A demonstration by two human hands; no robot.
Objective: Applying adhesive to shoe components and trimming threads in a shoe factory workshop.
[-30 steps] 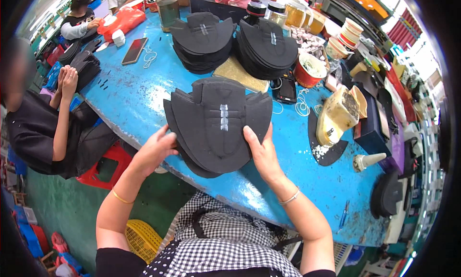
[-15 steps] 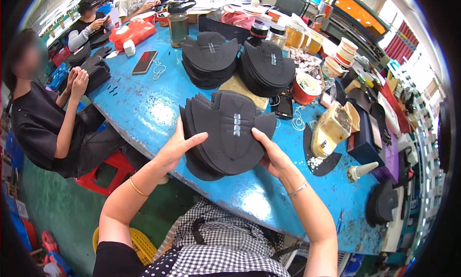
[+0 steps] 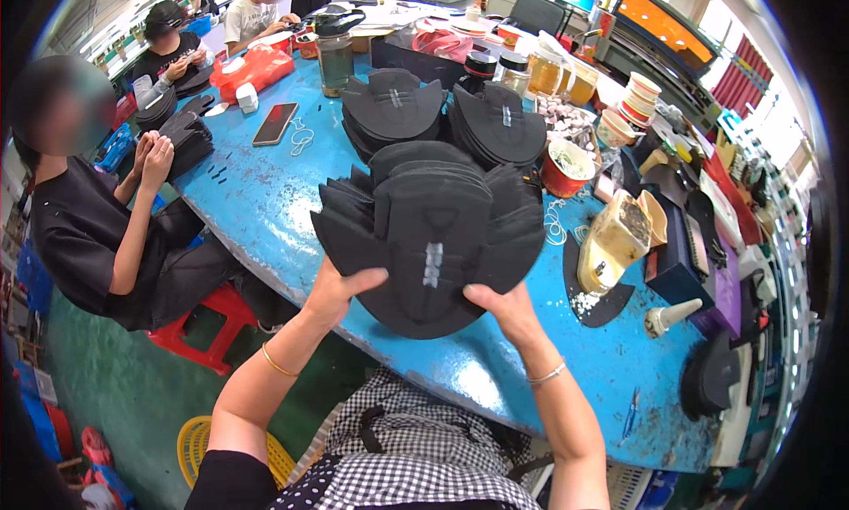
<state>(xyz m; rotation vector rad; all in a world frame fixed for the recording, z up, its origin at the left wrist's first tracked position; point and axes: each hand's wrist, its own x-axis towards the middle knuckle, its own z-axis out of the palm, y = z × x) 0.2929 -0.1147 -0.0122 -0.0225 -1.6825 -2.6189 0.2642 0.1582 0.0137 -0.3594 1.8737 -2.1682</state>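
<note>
Between my hands is a thick stack of black shoe-upper pieces (image 3: 433, 218), with whitish marks down the middle of the top one. My left hand (image 3: 334, 291) grips its near left edge, thumb on top and fingers hidden beneath. At the near right edge my right hand (image 3: 506, 307) holds it the same way. The far ends of the pieces are fanned out in steps. Behind it on the table stand two more piles of such pieces, a left pile (image 3: 393, 108) and a right pile (image 3: 500, 125).
The blue table (image 3: 256, 205) carries a phone (image 3: 275, 125), a water bottle (image 3: 335, 64), a red tub (image 3: 568, 168) and a yellowish block-like form (image 3: 610, 245). A small pile of black pieces (image 3: 710, 375) lies at right. A co-worker (image 3: 84, 218) sits at left on a red stool (image 3: 208, 329).
The stack has tipped so its far ends stand higher and fan out more. Both hands have shifted slightly toward me, still gripping it.
</note>
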